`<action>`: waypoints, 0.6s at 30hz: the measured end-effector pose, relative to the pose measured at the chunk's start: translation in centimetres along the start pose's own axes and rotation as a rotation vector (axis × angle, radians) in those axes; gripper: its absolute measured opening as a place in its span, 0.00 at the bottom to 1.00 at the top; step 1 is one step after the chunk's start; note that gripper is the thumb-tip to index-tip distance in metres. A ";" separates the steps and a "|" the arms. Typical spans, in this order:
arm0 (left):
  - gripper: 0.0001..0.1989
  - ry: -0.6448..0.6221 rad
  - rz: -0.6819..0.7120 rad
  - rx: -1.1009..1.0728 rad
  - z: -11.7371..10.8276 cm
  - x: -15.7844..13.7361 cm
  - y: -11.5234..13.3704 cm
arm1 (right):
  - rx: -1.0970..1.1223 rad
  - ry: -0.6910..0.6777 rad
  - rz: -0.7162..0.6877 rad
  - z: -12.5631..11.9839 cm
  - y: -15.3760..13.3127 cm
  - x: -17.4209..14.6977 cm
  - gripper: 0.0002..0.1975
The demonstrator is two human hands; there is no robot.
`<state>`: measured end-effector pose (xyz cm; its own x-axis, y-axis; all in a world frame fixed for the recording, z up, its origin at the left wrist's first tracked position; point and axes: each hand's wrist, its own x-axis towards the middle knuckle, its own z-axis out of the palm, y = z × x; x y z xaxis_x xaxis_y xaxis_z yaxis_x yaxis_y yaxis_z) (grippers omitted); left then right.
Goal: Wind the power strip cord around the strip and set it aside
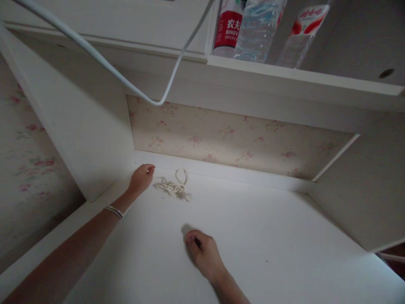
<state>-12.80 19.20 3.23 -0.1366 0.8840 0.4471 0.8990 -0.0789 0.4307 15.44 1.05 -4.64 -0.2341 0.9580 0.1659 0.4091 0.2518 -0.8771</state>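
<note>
A tangled off-white cord (173,188) lies in a loose heap with one loop toward the back of the white surface. Just left of it is my left hand (141,178), its fingers curled closed and nothing visible in them; a bracelet circles that wrist. My right hand (204,254) is lower and nearer to me, apart from the cord. Its thumb and fingers are bent together with a small gap between, and I see no object there.
A white cable (126,82) hangs in a bend across the upper left. On the shelf (294,75) above stand a red-labelled bottle (228,29) and clear plastic bottles (257,29). Side panels (85,114) and a floral back wall (221,135) enclose the white surface (253,228).
</note>
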 end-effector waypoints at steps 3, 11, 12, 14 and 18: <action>0.16 0.168 -0.050 -0.236 -1.6 -4.9 3.1 | -0.024 -0.002 0.009 0.2 0.0 -0.1 0.12; 0.13 -0.516 0.019 -0.751 1.4 -17.6 10.5 | -0.209 0.011 -0.046 0.5 -0.7 -0.9 0.15; 0.12 -0.552 0.008 -0.782 2.2 -18.3 10.8 | -0.223 0.009 -0.058 0.5 -0.8 -0.9 0.13; 0.11 -0.596 -0.006 -0.804 3.3 -19.0 11.0 | -0.240 0.000 -0.077 0.4 -0.9 -1.0 0.11; 0.11 -0.593 -0.001 -0.840 4.0 -19.2 10.4 | -0.261 -0.016 -0.095 0.4 -0.7 -0.9 0.11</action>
<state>0.83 3.31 -4.04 0.2953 0.9516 0.0858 0.2867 -0.1739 0.9421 15.01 -0.08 -4.31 -0.2953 0.9265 0.2331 0.5973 0.3695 -0.7118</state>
